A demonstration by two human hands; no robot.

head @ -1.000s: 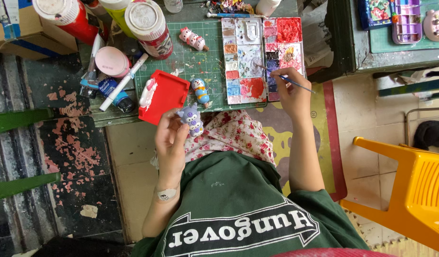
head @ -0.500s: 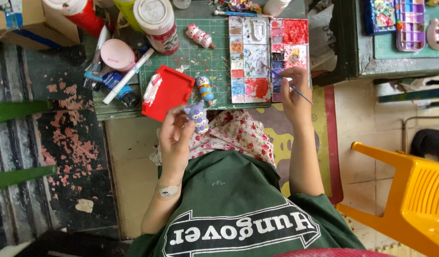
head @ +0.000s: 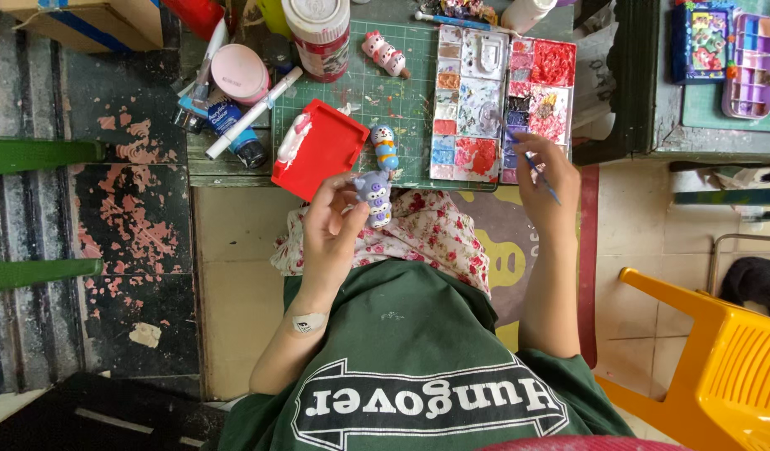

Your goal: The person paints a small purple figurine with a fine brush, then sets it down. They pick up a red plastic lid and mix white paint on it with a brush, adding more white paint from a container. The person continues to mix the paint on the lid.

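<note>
My left hand [head: 333, 227] grips a small purple and white painted figurine [head: 375, 197] above my lap. In my right hand [head: 545, 177] is a thin paintbrush [head: 535, 164], its tip resting on the purple wells of the paint palette [head: 485, 108]. The palette lies on a green cutting mat [head: 368, 100]. On the mat stand a blue and orange figurine [head: 386, 147] and a pink and white figurine [head: 385, 54]. A red tray [head: 320, 150] sits at the mat's near left corner, close to my left hand.
A pink lidded tub [head: 240, 73], a white marker [head: 251, 113], a blue paint bottle [head: 235, 134] and a large jar [head: 318, 35] crowd the table's left. A second table at the right holds another palette [head: 751, 67]. A yellow plastic chair [head: 727, 359] stands right; a cardboard box [head: 93, 21] far left.
The view has shifted slightly. My left hand has lifted the purple figurine a little closer to me. My right hand still holds the brush at the palette, now at the purple wells.
</note>
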